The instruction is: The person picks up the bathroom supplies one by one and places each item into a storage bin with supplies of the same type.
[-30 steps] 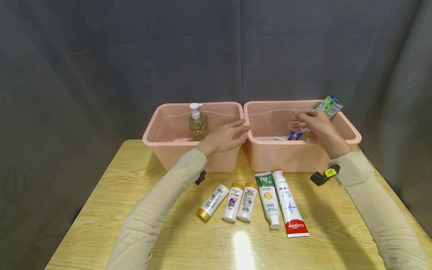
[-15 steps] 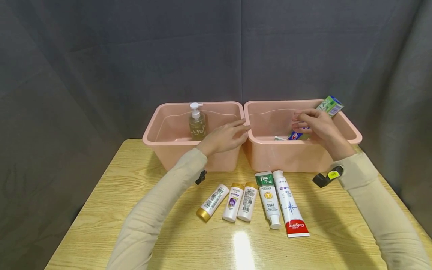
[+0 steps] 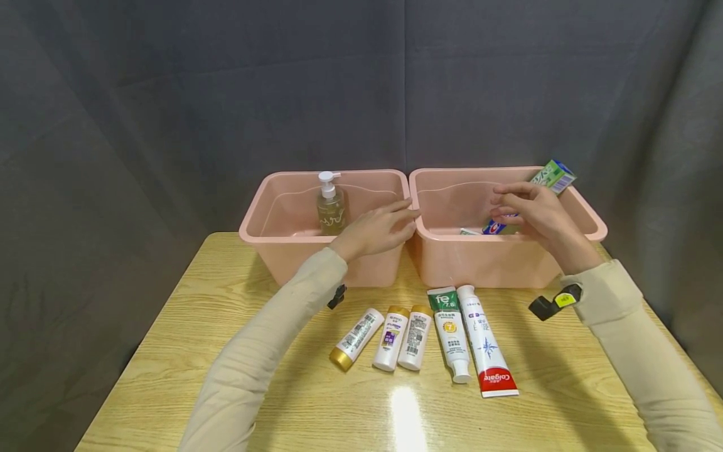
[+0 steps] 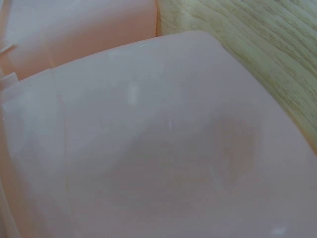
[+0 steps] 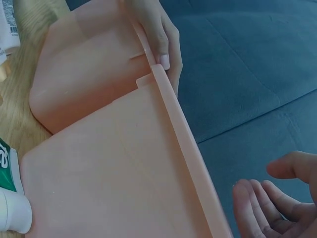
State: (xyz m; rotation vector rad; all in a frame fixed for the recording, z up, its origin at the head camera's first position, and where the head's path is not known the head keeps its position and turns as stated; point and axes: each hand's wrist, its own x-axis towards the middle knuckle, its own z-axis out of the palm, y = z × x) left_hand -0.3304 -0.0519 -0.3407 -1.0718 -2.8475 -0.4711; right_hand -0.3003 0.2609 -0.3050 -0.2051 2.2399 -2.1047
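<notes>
My left hand [image 3: 377,231] lies over the front right corner of the left pink bin [image 3: 322,242], its fingers reaching to where the two rims meet. In the right wrist view, that left hand [image 5: 157,37] touches the rim. Above the right pink bin [image 3: 480,260] hangs my right hand [image 3: 533,210], fingers loosely bent and nothing between them; the right wrist view shows the same hand [image 5: 277,203]. Beneath it a blue box [image 3: 494,227] is partly hidden in the bin. A green toothpaste box [image 3: 553,176] leans out at the back right corner.
A pump bottle [image 3: 331,210] stands in the left bin. Several tubes lie on the wooden table [image 3: 316,414] before the bins: gold-capped white tubes [image 3: 388,339], a green-and-white toothpaste tube [image 3: 450,336] and a Colgate toothpaste tube [image 3: 487,342]. A dark curtain [image 3: 339,81] hangs behind.
My right wrist and forearm have shifted slightly right, while the right hand's fingers stay over the bin. The left hand and the objects have not visibly moved.
</notes>
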